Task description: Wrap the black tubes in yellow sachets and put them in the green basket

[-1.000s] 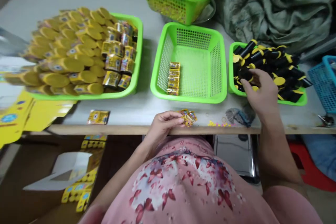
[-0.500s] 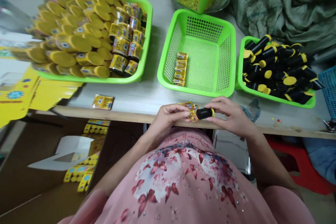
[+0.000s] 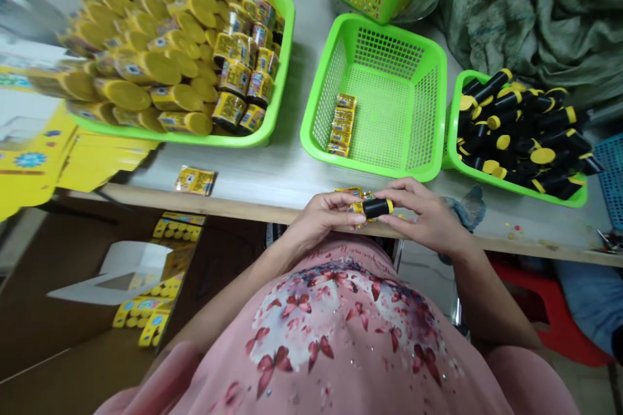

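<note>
A small black cylinder (image 3: 376,209) with a yellow end lies sideways between my two hands, above the table's front edge. My right hand (image 3: 428,215) grips it by the yellow end, between thumb and fingers. My left hand (image 3: 325,215) pinches a shiny yellow printed sleeve (image 3: 357,208), which meets or covers the cylinder's left end; exactly how far is hidden by the fingers. Just behind the hands, a few more yellow printed sleeves (image 3: 348,192) lie on the table, partly hidden.
A green basket (image 3: 307,133) with a column of yellow-wrapped pieces stands ahead. Left, another basket (image 3: 280,78) is heaped with yellow-capped pieces; right, a basket (image 3: 516,187) holds black cylinders. A flat yellow packet (image 3: 195,180) lies left. Below stands an open cardboard box (image 3: 63,311).
The black cylinder has moved slightly left toward the sleeve, with my right hand following. The whole view has shifted a little as the head moved.
</note>
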Action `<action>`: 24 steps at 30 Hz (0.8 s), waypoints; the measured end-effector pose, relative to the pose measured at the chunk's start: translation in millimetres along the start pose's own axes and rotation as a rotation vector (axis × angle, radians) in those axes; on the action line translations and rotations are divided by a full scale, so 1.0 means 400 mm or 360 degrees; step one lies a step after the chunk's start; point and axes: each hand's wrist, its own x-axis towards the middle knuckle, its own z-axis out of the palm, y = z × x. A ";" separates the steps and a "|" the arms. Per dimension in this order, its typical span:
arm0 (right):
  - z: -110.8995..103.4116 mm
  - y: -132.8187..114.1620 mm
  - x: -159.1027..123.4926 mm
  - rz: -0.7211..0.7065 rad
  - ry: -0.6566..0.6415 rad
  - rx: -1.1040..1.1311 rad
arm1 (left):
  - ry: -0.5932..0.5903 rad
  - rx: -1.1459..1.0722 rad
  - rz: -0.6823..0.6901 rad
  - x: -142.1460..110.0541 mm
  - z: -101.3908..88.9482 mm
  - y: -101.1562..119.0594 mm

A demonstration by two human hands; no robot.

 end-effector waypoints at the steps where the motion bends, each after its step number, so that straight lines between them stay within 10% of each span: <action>1: 0.001 -0.001 0.002 -0.0009 0.0005 0.0011 | 0.0012 0.0010 0.0020 0.001 -0.001 -0.003; 24: 0.006 0.020 -0.023 0.0169 0.0102 0.0228 | -0.0068 0.0253 -0.0016 -0.018 -0.026 0.002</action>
